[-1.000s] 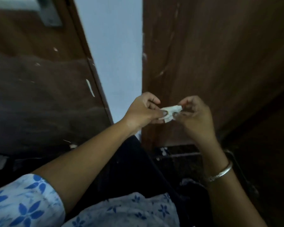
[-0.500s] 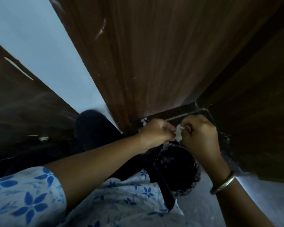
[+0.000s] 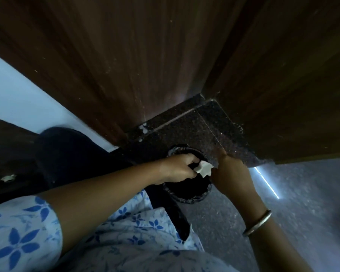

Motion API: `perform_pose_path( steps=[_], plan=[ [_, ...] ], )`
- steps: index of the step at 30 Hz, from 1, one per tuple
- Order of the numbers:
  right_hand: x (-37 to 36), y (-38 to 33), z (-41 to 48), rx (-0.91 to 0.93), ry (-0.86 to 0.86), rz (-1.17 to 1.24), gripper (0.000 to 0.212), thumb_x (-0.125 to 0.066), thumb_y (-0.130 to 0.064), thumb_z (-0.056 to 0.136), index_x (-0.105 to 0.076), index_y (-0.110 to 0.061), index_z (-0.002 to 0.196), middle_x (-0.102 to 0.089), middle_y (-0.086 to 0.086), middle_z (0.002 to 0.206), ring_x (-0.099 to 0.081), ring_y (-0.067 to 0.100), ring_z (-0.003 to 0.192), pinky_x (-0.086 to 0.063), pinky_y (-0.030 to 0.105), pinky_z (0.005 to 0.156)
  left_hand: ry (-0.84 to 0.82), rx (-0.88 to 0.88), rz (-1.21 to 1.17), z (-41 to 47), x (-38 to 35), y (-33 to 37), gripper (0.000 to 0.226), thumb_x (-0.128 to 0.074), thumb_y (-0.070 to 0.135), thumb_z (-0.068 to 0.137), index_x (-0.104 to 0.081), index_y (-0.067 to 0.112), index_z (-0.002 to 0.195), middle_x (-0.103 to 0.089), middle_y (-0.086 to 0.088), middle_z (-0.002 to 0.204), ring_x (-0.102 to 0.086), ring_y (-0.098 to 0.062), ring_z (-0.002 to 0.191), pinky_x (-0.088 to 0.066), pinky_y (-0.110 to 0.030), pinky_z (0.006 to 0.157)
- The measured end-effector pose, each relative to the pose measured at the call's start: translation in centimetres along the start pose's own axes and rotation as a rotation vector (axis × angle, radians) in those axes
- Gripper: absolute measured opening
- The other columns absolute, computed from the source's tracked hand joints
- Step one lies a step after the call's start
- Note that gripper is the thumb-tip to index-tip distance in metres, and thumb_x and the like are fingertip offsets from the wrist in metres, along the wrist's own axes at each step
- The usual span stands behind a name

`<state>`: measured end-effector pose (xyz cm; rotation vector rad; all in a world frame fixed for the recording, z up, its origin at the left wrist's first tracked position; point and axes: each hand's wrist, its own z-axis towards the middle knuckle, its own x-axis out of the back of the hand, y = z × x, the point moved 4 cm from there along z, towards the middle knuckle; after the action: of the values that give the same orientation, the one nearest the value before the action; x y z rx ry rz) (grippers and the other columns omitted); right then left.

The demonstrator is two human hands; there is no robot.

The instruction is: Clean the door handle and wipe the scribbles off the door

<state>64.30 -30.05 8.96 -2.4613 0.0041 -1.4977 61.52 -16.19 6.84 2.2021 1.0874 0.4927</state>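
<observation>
A small crumpled white wipe (image 3: 204, 169) is pinched in the fingers of my left hand (image 3: 180, 169). It hangs just above the mouth of a black bin (image 3: 186, 192) lined with a dark bag. My right hand (image 3: 231, 174) is right beside the wipe, its back toward the camera; its fingertips are hidden, so I cannot see whether they hold the wipe. The dark brown wooden door (image 3: 145, 55) fills the upper part of the view. No handle or scribbles are in sight.
A second brown panel (image 3: 292, 85) meets the door at a corner above a dark speckled stone threshold (image 3: 194, 126). Grey floor (image 3: 302, 193) spreads to the right, and a pale wall (image 3: 24, 99) lies at left. A dark rounded object (image 3: 67, 150) sits left of the bin.
The view has tipped down from the door to the floor. Both hands moved down with the wipe and are now over the bin's mouth.
</observation>
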Motion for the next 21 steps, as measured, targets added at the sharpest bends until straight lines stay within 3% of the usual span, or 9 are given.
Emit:
perform_pose_path(
  steps=[3, 6, 9, 13, 17, 21],
  plan=[
    [-0.2, 0.8, 0.1, 0.025, -0.058, -0.012, 0.046, -0.057, -0.011, 0.084, -0.045, -0.012, 0.128, -0.063, 0.016, 0.101, -0.062, 0.034, 0.09, -0.053, 0.039, 0.069, 0.001, -0.004, 0.021, 0.2, -0.4, -0.1, 0.054, -0.049, 0.015, 0.096, -0.028, 0.016, 0.146, -0.028, -0.002, 0.154, -0.029, -0.017, 0.14, -0.033, -0.027, 0.105],
    [-0.2, 0.6, 0.5, 0.057, -0.151, -0.097, 0.046, -0.052, -0.02, 0.089, -0.041, -0.013, 0.132, -0.062, 0.015, 0.105, -0.061, 0.033, 0.093, -0.054, 0.041, 0.076, 0.028, -0.005, 0.135, 0.2, 0.0, -0.2, 0.057, -0.049, 0.019, 0.097, -0.023, 0.017, 0.147, -0.028, -0.002, 0.154, -0.031, -0.02, 0.139, -0.034, -0.025, 0.1],
    [-0.7, -0.8, 0.8, 0.127, -0.233, -0.154, 0.049, -0.049, -0.029, 0.092, -0.035, -0.018, 0.138, -0.056, 0.014, 0.121, -0.056, 0.033, 0.105, -0.051, 0.042, 0.084, 0.067, -0.023, 0.306, -0.3, 0.7, -0.6, 0.063, -0.052, 0.024, 0.095, -0.018, 0.019, 0.149, -0.033, -0.007, 0.151, -0.04, -0.027, 0.133, -0.04, -0.037, 0.103],
    [-1.9, -4.1, 0.9, 0.278, -0.305, -0.21, 0.062, -0.048, -0.043, 0.093, -0.027, -0.014, 0.143, -0.037, 0.016, 0.142, -0.033, 0.037, 0.13, -0.039, 0.047, 0.102, 0.129, -0.111, 0.401, -1.9, 1.3, -0.8, 0.065, -0.053, 0.026, 0.095, -0.016, 0.021, 0.149, -0.028, -0.007, 0.153, -0.036, -0.028, 0.135, -0.037, -0.044, 0.107],
    [-1.9, -8.1, 0.8, 0.358, -0.262, -0.318, 0.075, -0.052, -0.037, 0.092, -0.012, -0.008, 0.148, -0.012, 0.014, 0.156, -0.002, 0.037, 0.143, -0.026, 0.051, 0.111, 0.256, -0.142, 0.46, -3.6, 2.4, -1.8, 0.073, -0.059, 0.027, 0.09, -0.016, 0.012, 0.148, -0.031, -0.012, 0.149, -0.043, -0.027, 0.127, -0.041, -0.041, 0.101],
    [-1.2, -13.2, -0.1, 0.419, -0.182, -0.318, 0.081, -0.049, -0.038, 0.092, 0.001, -0.011, 0.149, 0.003, 0.013, 0.157, 0.012, 0.039, 0.142, -0.026, 0.054, 0.107, 0.414, -0.097, 0.571, -7.1, 4.7, -4.1, 0.101, -0.067, 0.028, 0.084, 0.007, 0.01, 0.149, -0.005, -0.012, 0.158, -0.014, -0.025, 0.144, -0.023, -0.036, 0.115]
  ],
)
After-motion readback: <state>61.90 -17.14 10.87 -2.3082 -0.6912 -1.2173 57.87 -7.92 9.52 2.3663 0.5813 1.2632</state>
